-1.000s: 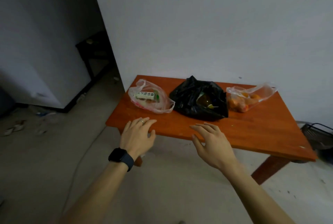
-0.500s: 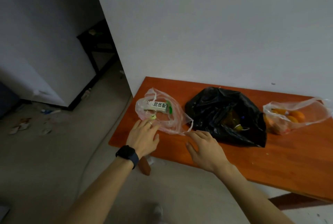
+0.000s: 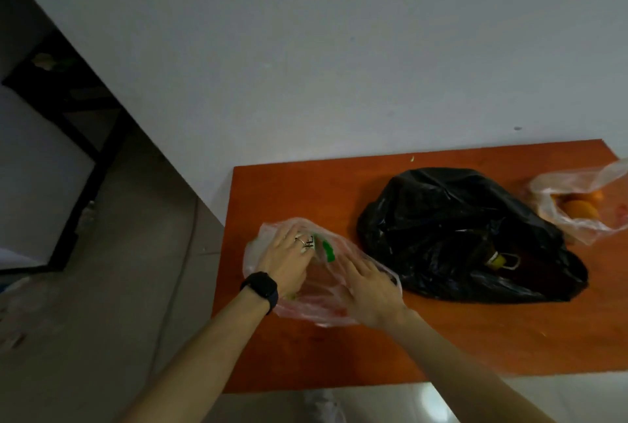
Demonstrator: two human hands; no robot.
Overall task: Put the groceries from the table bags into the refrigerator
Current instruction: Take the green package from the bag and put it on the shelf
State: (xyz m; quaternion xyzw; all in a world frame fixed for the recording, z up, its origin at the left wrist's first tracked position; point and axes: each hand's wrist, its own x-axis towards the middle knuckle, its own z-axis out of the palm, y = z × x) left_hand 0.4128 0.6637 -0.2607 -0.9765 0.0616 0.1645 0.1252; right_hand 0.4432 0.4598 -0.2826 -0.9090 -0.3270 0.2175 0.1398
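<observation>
A clear pinkish plastic bag (image 3: 306, 307) lies at the left end of the orange wooden table (image 3: 475, 348). Inside it is a white and green carton (image 3: 319, 246). My left hand (image 3: 285, 259), with a black watch and a ring, lies on the bag's left side, its spread fingers resting on the carton. Flat on the right side of the same bag is my right hand (image 3: 370, 290), fingers stretched out. A black bag (image 3: 441, 218) lies open in the middle with a yellow-capped item (image 3: 496, 261) showing. A third clear bag (image 3: 557, 184) holds oranges (image 3: 577, 210).
The table stands against a white wall. To the left, across bare floor, a large white appliance (image 3: 30, 167) stands with a dark frame (image 3: 85, 106) beside it. Small bits of litter lie on the floor at the far left.
My view has moved closer and over the table. Both hands have moved forward from the table's front edge onto the left clear bag, the left one reaching the carton.
</observation>
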